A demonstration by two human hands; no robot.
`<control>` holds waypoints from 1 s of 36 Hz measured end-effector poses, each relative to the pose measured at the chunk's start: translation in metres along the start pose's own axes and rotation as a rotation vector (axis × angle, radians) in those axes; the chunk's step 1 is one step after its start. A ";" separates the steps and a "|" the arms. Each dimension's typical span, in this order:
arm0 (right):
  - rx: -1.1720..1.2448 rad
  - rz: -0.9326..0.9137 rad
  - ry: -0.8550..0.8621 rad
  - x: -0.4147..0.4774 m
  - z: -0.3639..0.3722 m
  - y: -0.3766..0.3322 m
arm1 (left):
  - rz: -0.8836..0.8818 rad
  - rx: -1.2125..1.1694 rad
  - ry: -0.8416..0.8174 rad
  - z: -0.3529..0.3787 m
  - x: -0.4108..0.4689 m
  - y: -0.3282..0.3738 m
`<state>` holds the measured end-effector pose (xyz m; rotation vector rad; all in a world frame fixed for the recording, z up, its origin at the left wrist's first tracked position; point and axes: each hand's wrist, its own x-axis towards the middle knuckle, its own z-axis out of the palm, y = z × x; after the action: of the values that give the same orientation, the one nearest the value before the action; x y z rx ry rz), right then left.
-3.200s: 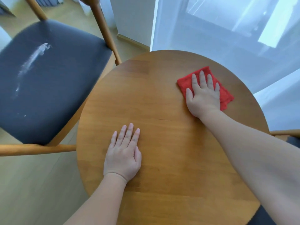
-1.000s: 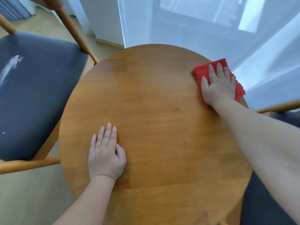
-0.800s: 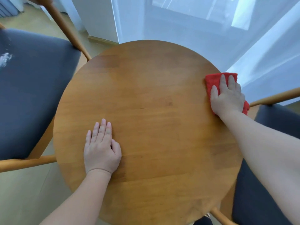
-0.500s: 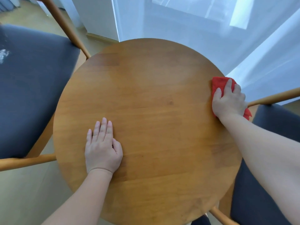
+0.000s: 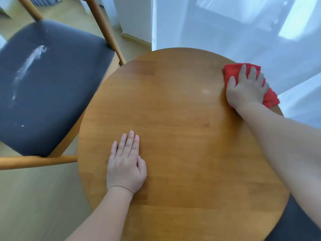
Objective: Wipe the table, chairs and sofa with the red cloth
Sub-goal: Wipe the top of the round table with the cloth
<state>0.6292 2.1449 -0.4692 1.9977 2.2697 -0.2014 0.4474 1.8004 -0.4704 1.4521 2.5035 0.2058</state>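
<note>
Red cloth (image 5: 233, 70) lies flat under the right grip (image 5: 246, 89).

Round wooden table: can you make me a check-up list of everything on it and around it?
Surface: round wooden table, bare wood.
Job's things: red cloth lies at the far right rim.
Clutter: nothing seen.
Hands: right hand presses the red cloth with straight fingers; left hand rests flat on the table, holding nothing.
Cables: nothing seen.
Surroundings: wooden chair with a dark grey seat on the left, a white streak across its seat; white sheer curtain behind the table.
</note>
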 end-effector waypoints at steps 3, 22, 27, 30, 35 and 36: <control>-0.011 -0.089 -0.020 0.014 -0.002 -0.035 | 0.006 -0.016 0.012 0.000 0.000 0.000; -0.043 -0.623 -0.042 0.007 0.000 -0.182 | 0.004 -0.052 0.015 -0.003 0.001 0.000; -0.016 -0.682 -0.039 -0.006 0.001 -0.172 | -0.002 -0.053 0.029 -0.002 0.000 0.000; -0.010 -0.698 -0.044 -0.013 0.001 -0.160 | -0.004 -0.058 0.051 -0.001 0.000 0.000; -0.017 -0.639 -0.051 -0.029 0.002 -0.123 | -0.003 -0.047 0.075 0.001 0.000 0.001; -0.023 -0.620 -0.056 -0.034 0.003 -0.113 | -0.004 -0.040 0.078 0.001 0.000 0.001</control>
<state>0.5210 2.0971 -0.4630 1.1978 2.7589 -0.2720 0.4483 1.8008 -0.4712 1.4506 2.5477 0.3157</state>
